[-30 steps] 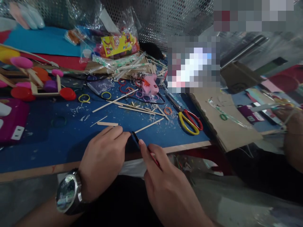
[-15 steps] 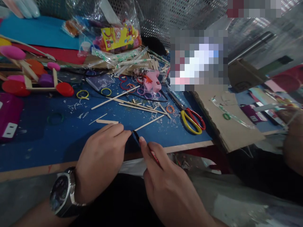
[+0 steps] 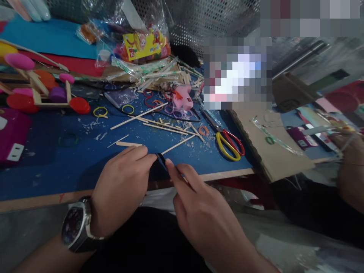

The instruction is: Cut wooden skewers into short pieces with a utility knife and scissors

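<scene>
My left hand (image 3: 123,178), a watch (image 3: 76,225) on its wrist, is closed at the near edge of the blue tabletop, pinching one end of a thin wooden stick (image 3: 179,144). That stick points away to the right along the table. In my right hand (image 3: 200,206) is a slim craft knife (image 3: 161,157) with a dark blade; my fingers hide most of its handle. The blade lies across the stick, right beside my left fingertips. A flat wooden craft stick (image 3: 128,144) rests just beyond my left knuckles.
Scissors (image 3: 229,146) with red and yellow handles lie to the right, near a cardboard sheet (image 3: 281,159). Loose sticks (image 3: 166,128), shavings and rubber bands (image 3: 100,111) are scattered ahead. A spoon-and-stick model (image 3: 51,96) stands left. Another person's arm (image 3: 352,167) is at far right.
The knife and my right fingers have shifted slightly up and left, close to my left fingertips. Red seen earlier on the knife handle is now mostly covered. The view has moved a little.
</scene>
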The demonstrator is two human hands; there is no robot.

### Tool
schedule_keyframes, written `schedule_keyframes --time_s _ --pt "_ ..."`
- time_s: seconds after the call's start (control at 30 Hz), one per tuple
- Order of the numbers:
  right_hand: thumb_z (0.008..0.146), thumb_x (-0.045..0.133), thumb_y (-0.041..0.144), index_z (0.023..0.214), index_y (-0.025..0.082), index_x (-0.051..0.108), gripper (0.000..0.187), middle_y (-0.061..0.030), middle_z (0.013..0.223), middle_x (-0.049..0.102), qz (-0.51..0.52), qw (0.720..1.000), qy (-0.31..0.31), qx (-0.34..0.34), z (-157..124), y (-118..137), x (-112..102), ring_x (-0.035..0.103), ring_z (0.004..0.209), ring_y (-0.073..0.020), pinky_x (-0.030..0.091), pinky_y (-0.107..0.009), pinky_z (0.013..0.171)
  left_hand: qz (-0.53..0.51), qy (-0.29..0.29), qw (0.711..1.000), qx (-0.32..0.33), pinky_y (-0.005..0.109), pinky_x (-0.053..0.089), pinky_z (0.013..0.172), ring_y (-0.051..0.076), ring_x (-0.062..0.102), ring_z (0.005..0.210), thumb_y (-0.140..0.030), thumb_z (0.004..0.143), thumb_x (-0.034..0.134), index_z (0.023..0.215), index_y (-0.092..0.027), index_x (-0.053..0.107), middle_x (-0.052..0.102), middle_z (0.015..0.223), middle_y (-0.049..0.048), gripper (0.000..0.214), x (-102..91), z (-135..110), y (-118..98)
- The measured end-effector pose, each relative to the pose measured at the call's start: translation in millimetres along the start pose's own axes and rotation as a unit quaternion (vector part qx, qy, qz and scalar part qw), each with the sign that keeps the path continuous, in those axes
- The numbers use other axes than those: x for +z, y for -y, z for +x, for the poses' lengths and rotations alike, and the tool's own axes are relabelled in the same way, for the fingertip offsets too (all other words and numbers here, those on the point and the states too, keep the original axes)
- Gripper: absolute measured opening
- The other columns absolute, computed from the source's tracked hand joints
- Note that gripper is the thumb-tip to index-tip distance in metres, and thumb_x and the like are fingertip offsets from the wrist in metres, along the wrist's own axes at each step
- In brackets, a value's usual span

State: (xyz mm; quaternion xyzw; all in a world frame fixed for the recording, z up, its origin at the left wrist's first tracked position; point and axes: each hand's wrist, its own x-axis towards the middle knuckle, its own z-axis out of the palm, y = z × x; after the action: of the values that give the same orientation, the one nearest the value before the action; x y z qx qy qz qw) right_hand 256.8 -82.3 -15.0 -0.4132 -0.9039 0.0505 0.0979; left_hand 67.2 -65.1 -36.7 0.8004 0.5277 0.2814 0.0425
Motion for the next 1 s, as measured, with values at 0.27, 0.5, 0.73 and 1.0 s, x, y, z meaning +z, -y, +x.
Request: schedule_keyframes --time_s 0.27,0.5,0.73,1.0 --pt "0.091 0.039 0.001 0.146 -0.001 0.050 0.056 -0.0181 0.120 0.065 0.043 0.999 0.014 0.001 4.3 -11.0 -9.4 0.070 0.089 -0.0220 0.067 -0.035 0.073 0.023 0.003 1.000 0.011 0.032 0.048 0.063 0.019 0.058 0.070 -0.005 0.096 0.045 0.087 -0.017 0.072 0.061 0.074 0.0022 0.030 -1.8 2.5 -1.2" --pt "0.091 0.039 0.002 0.148 0.000 0.048 0.057 -0.0180 0.122 0.064 0.047 0.999 0.014 0.007 14.1 -10.6 -2.7 0.068 0.102 -0.0241 0.066 -0.036 0.082 0.030 -0.012 0.999 0.022 0.035 0.051 0.066 0.021 0.061 0.071 -0.005 0.094 0.049 0.095 -0.013 0.074 0.065 0.080 0.0049 0.026 0.7 1.7 -1.1" --pt "0.090 0.040 0.001 0.148 0.001 0.047 0.058 -0.0178 0.122 0.065 0.014 1.000 -0.003 0.011 -5.0 -3.4 -0.3 0.069 0.104 -0.0246 0.067 -0.036 0.084 0.030 -0.012 0.999 0.017 0.034 0.055 0.069 0.021 0.065 0.075 -0.006 0.095 0.047 0.095 -0.014 0.075 0.070 0.085 0.0074 0.028 0.8 1.1 -2.3" --pt "0.089 0.039 0.000 0.149 0.003 0.044 0.060 -0.0164 0.120 0.067 0.013 1.000 -0.020 -0.010 -12.8 -5.5 -1.6 0.066 0.114 -0.0248 0.067 -0.037 0.088 0.029 0.002 0.999 0.019 0.035 0.051 0.063 0.021 0.061 0.072 -0.007 0.097 0.048 0.101 -0.013 0.075 0.064 0.079 0.0045 0.028 -0.2 1.1 -1.6"
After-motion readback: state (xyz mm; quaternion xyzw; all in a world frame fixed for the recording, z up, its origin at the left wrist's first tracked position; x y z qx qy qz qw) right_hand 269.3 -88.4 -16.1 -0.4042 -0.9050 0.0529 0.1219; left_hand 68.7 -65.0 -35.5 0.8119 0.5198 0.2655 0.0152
